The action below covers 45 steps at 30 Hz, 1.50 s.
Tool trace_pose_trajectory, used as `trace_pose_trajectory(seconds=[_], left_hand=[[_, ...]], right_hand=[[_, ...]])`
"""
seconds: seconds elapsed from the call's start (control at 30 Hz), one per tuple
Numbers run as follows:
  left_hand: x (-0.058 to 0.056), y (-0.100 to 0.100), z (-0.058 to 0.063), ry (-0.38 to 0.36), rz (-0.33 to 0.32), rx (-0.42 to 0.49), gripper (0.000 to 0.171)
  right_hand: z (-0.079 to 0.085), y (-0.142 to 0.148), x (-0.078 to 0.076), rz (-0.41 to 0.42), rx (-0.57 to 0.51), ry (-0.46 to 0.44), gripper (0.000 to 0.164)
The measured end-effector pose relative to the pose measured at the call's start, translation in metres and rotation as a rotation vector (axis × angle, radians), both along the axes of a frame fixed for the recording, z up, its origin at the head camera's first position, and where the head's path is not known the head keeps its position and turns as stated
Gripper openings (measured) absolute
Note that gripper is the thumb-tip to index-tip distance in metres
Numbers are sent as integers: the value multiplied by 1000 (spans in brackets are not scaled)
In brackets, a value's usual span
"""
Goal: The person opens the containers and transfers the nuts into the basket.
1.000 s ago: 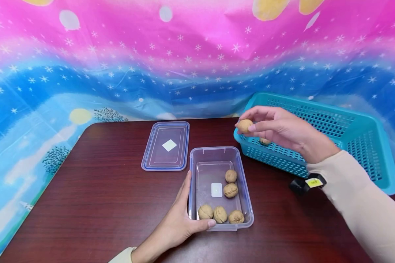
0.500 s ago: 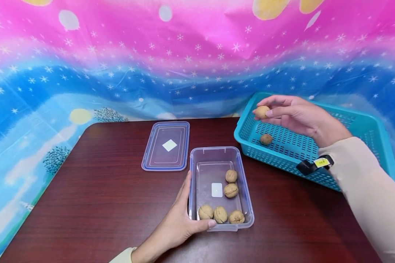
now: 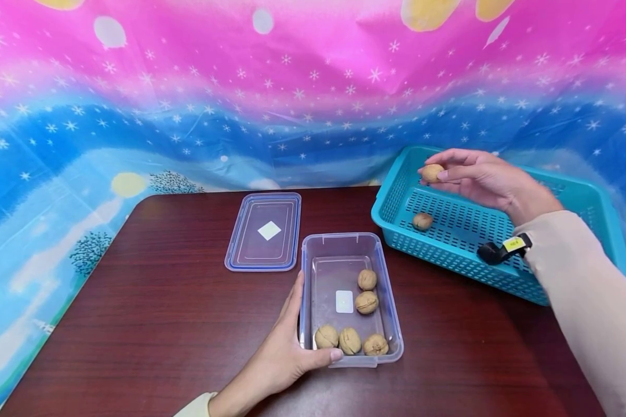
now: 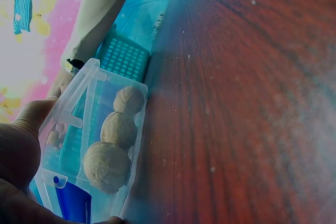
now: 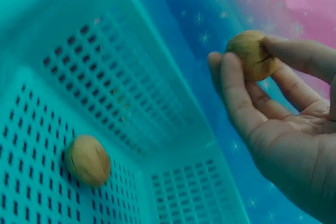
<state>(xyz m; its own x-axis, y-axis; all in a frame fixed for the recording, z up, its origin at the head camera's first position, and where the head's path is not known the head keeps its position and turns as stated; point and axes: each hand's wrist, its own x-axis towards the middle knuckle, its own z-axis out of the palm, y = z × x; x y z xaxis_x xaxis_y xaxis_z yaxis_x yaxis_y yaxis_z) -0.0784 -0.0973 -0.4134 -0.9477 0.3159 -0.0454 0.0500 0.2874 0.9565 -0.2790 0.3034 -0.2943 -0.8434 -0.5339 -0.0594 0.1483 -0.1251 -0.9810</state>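
Right-hand grip (image 3: 492, 180) has a held walnut (image 3: 433, 173) pinched between thumb and fingertips, only as far apart as the nut is wide. It's right of center in the upper half of the head view, over the left end of the teal basket (image 3: 602, 217). Pretty round nut tbh, looks a touch longer left to right.

Left-hand grip (image 3: 287, 353) is on the clear box (image 3: 326, 278) at bottom center, thumb hooked over the near rim, fingers along the left wall. Box's long axis runs top to bottom of the frame, and five walnuts (image 3: 366, 303) are in it: three in a row at the near end, two along the right side. The basket has one loose walnut (image 3: 422, 221) on its floor, near the left end. Lid (image 3: 250, 231) lies on the bench (image 3: 162, 301), upper left of the box.
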Motion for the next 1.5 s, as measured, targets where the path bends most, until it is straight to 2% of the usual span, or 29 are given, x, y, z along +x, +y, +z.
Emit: trace_pose_trajectory(seconds=[0.23,0.33,0.53,0.7,0.83,0.97,1.2,1.5], left_hand=[[0,0,0,5,-2,1,137],[0,0,0,4,-1,-1,136],[0,0,0,3,3,-1,136],[0,0,1,-6,3,5,136],[0,0,1,-3,2,9,136],[0,0,0,3,-1,11,137],[-1,0,1,-18,-3,5,138],[-1,0,1,-25,1,5,139]], right_hand=[[-3,10,-8,-93,135,19,34],[-8,16,-12,-104,201,16,34],[-20,25,-21,-44,359,34,34],[-30,27,-26,15,456,14,30],[-36,24,-27,25,548,-11,29],[-42,20,-28,24,637,-31,35],[-48,17,-29,37,703,-25,39],[-53,16,-28,27,762,25,43]])
